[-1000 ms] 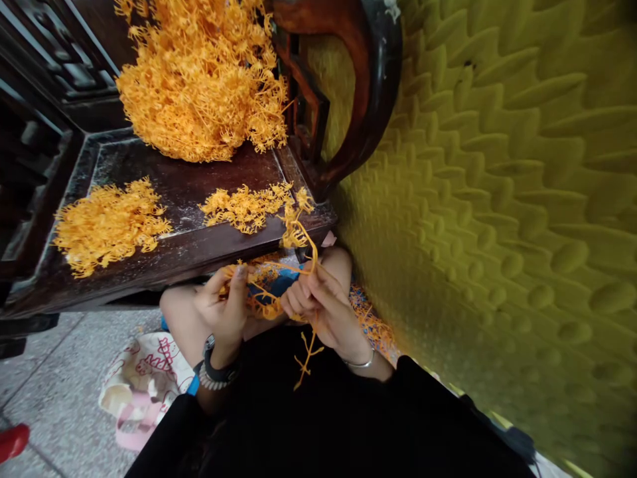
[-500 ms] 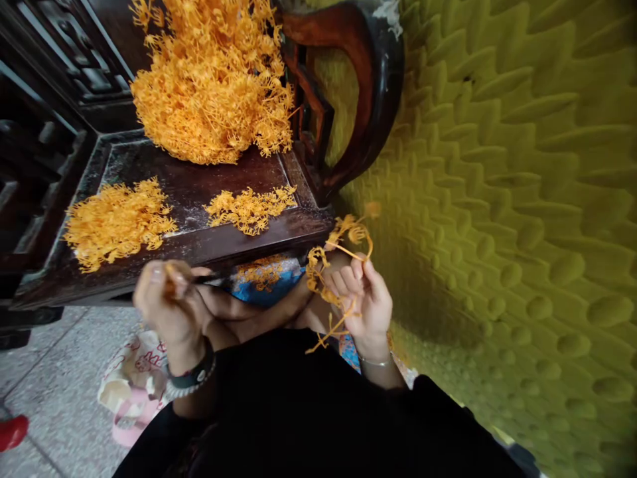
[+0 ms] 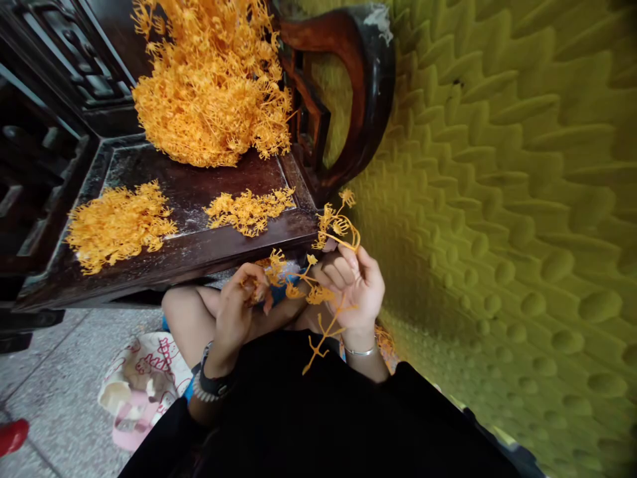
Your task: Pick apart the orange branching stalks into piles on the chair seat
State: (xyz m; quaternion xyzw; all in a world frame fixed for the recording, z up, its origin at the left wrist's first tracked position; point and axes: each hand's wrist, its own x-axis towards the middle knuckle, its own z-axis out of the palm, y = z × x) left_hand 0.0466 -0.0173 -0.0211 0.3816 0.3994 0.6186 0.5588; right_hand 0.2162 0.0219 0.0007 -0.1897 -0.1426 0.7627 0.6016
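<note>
My right hand (image 3: 361,292) is closed on an orange branched plastic stem (image 3: 321,294) with small claw-like flower tips. Part of the stem loops above the fingers, and a bare branched end hangs below over the black shirt. To its left, my left hand (image 3: 233,312) has curled fingers around some small orange pieces (image 3: 255,290), partly hidden by the fingers. Its fingertips are close to the flower tips of the stem; whether they touch I cannot tell. On the dark wooden seat (image 3: 194,192) lie a loose pile (image 3: 119,226) of orange flower pieces and a smaller pile (image 3: 249,211).
A large heap of orange branched stems (image 3: 213,99) stands at the back of the seat. The curved wooden armrest (image 3: 371,99) rises at the right, beside a yellow-green textured wall (image 3: 497,199). A white bag with red print (image 3: 159,362) lies on the speckled floor (image 3: 60,372).
My left hand has moved right, from in front of the seat's left part to close beside the stem. My right hand keeps its hold, shifted slightly left.
</note>
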